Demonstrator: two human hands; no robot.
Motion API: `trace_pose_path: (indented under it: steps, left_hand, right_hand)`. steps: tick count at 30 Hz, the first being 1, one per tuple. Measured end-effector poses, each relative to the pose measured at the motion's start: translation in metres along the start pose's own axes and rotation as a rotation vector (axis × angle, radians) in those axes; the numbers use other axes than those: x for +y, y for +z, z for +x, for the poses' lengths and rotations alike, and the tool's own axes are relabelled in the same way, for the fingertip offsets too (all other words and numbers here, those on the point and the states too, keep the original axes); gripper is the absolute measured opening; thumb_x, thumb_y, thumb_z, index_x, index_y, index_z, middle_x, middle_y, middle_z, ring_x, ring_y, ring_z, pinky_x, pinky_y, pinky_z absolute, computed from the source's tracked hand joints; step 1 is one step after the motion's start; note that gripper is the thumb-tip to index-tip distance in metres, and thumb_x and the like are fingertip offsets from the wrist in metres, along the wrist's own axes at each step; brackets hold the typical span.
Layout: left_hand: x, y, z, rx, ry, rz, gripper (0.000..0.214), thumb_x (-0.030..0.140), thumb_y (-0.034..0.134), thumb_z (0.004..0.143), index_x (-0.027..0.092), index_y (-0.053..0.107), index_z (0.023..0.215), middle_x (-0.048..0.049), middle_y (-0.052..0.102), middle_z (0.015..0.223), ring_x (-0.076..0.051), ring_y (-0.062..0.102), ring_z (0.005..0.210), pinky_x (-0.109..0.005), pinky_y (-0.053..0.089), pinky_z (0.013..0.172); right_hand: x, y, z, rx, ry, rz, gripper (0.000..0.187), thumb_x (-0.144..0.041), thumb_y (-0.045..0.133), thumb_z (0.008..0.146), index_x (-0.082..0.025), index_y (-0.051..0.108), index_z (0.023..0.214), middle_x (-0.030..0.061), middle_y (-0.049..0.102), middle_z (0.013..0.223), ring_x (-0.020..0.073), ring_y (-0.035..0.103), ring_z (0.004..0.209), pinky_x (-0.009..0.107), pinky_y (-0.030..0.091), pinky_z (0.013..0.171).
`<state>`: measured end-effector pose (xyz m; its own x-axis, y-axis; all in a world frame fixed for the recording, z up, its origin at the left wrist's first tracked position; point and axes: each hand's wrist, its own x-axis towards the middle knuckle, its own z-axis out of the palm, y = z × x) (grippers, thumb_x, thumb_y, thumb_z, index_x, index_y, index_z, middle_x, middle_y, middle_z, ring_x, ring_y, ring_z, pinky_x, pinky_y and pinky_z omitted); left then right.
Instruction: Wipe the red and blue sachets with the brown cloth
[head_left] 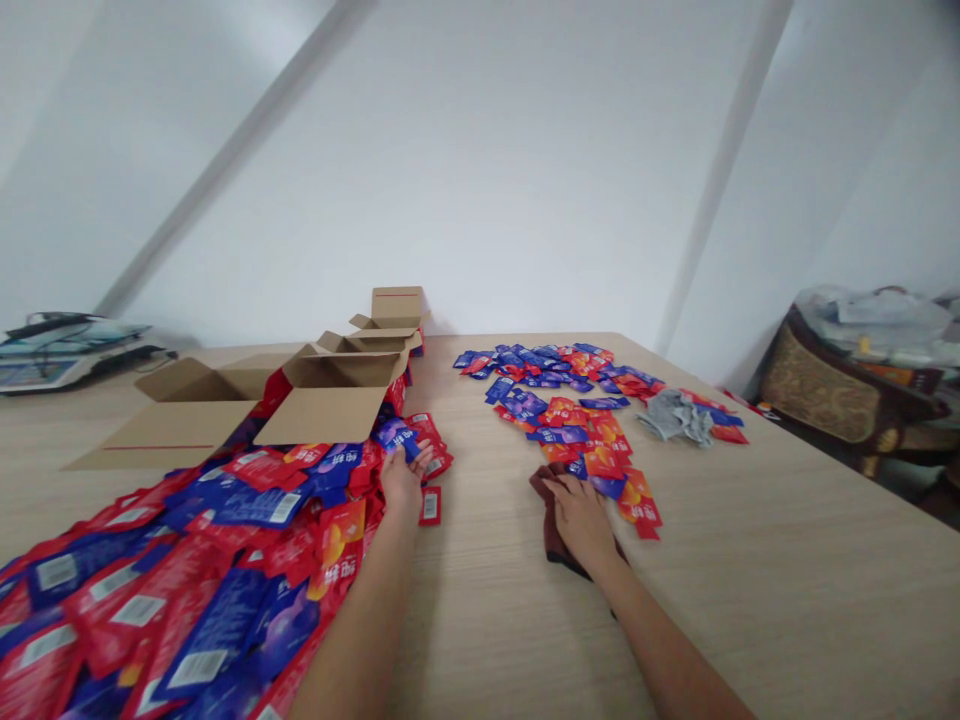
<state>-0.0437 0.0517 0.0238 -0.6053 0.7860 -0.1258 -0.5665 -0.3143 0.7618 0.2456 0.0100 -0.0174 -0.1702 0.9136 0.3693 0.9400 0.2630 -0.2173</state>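
My left hand (403,482) is at the right edge of a large heap of red and blue packets (247,545), its fingers closed about a blue packet (397,436). Several red packets (433,445) lie just beyond those fingers. On the table's middle, my right hand (579,512) grips a bunched brown cloth (553,530) with a dark edge; part of the cloth is hidden under the palm. Directly past it spreads a looser group of red-orange and blue packets (581,432).
Open cardboard boxes (319,415) stand in a row behind the heap, flaps outward. A crumpled grey cloth (677,418) lies right of the loose packets on the wooden table (750,580). Papers (71,345) are stacked far left. A patterned chair (825,390) with plastic bags stands beyond the right edge.
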Motion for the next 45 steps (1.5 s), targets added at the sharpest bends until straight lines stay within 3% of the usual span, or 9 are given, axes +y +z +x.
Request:
trace_pose_path:
  steps: [9, 13, 16, 21, 26, 30, 36, 40, 45]
  left_hand:
    - [0.018, 0.055, 0.030, 0.218, 0.047, -0.202, 0.022, -0.004, 0.043, 0.076, 0.014, 0.047, 0.064, -0.0006, 0.055, 0.067, -0.005, 0.060, 0.072, -0.014, 0.049, 0.078]
    - [-0.021, 0.071, 0.013, 0.067, -0.034, -0.107, 0.020, 0.000, 0.044, 0.076, 0.014, 0.049, 0.063, -0.0040, 0.059, 0.070, -0.010, 0.063, 0.075, -0.020, 0.051, 0.077]
    - [-0.066, 0.087, -0.004, -0.155, -0.267, 0.229, 0.015, 0.003, 0.047, 0.077, 0.014, 0.051, 0.068, -0.0048, 0.061, 0.068, -0.012, 0.063, 0.071, -0.024, 0.052, 0.074]
    - [-0.133, 0.125, -0.020, -0.281, -0.491, 0.477, 0.005, 0.011, 0.055, 0.076, 0.009, 0.057, 0.072, -0.0065, 0.058, 0.053, -0.018, 0.061, 0.052, -0.031, 0.052, 0.057]
    - [-0.156, 0.150, -0.025, -0.369, -0.549, 0.623, 0.011, 0.009, 0.054, 0.075, 0.010, 0.059, 0.065, -0.0036, 0.054, 0.043, -0.016, 0.055, 0.041, -0.026, 0.046, 0.046]
    - [-0.145, 0.131, -0.039, -0.409, -0.479, 0.638, 0.012, 0.007, 0.055, 0.070, 0.013, 0.057, 0.060, 0.0007, 0.052, 0.040, -0.014, 0.054, 0.039, -0.022, 0.043, 0.044]
    - [-0.103, 0.049, -0.081, -0.568, -0.483, 0.650, 0.014, 0.009, 0.043, 0.069, 0.012, 0.057, 0.073, -0.0040, 0.061, 0.049, -0.016, 0.057, 0.041, -0.025, 0.045, 0.043]
    - [-0.077, 0.004, -0.107, -0.664, -0.537, 0.825, 0.015, 0.012, 0.044, 0.069, 0.013, 0.058, 0.075, -0.0036, 0.057, 0.043, -0.016, 0.053, 0.035, -0.024, 0.041, 0.038]
    - [-0.056, -0.012, -0.119, -0.706, -0.562, 0.862, 0.011, 0.013, 0.047, 0.066, 0.013, 0.058, 0.069, -0.0024, 0.056, 0.042, -0.012, 0.048, 0.031, -0.021, 0.035, 0.034]
  right_hand:
    - [-0.001, -0.001, 0.000, -0.007, 0.013, -0.008, 0.039, -0.018, 0.037, 0.086, -0.030, 0.055, 0.119, 0.0024, 0.052, 0.120, 0.0215, 0.042, 0.106, 0.034, 0.032, 0.087]
    - [-0.003, -0.002, 0.001, -0.012, 0.033, -0.003, 0.040, -0.019, 0.038, 0.086, -0.032, 0.054, 0.119, 0.0024, 0.053, 0.119, 0.0215, 0.043, 0.106, 0.034, 0.032, 0.087]
    - [-0.006, -0.005, 0.002, -0.015, 0.047, 0.013, 0.040, -0.018, 0.039, 0.085, -0.031, 0.055, 0.119, 0.0027, 0.053, 0.119, 0.0214, 0.042, 0.107, 0.033, 0.032, 0.086]
    - [-0.009, -0.013, 0.003, -0.005, 0.054, 0.053, 0.038, -0.020, 0.042, 0.082, -0.030, 0.057, 0.114, 0.0022, 0.054, 0.116, 0.0201, 0.044, 0.106, 0.033, 0.032, 0.089]
    - [-0.005, -0.011, 0.005, 0.023, 0.011, 0.180, 0.036, -0.018, 0.043, 0.080, -0.030, 0.060, 0.108, 0.0016, 0.056, 0.114, 0.0197, 0.046, 0.106, 0.034, 0.034, 0.093]
    - [0.004, -0.008, 0.006, 0.115, 0.018, 0.357, 0.037, -0.013, 0.039, 0.079, -0.026, 0.061, 0.106, 0.0029, 0.057, 0.112, 0.0190, 0.049, 0.103, 0.035, 0.036, 0.094]
    - [-0.008, -0.021, 0.001, 0.263, -0.078, 0.446, 0.036, -0.015, 0.036, 0.082, -0.023, 0.058, 0.110, 0.0059, 0.051, 0.119, 0.0196, 0.043, 0.111, 0.038, 0.034, 0.097]
    - [-0.046, -0.028, -0.014, 0.119, -0.263, 0.380, 0.039, -0.021, 0.038, 0.086, -0.030, 0.051, 0.121, 0.0033, 0.047, 0.126, 0.0199, 0.038, 0.117, 0.039, 0.031, 0.098]
    - [-0.063, -0.024, -0.024, -0.097, -0.325, 0.255, 0.038, -0.024, 0.044, 0.085, -0.035, 0.051, 0.121, -0.0007, 0.047, 0.128, 0.0193, 0.036, 0.117, 0.037, 0.030, 0.096]
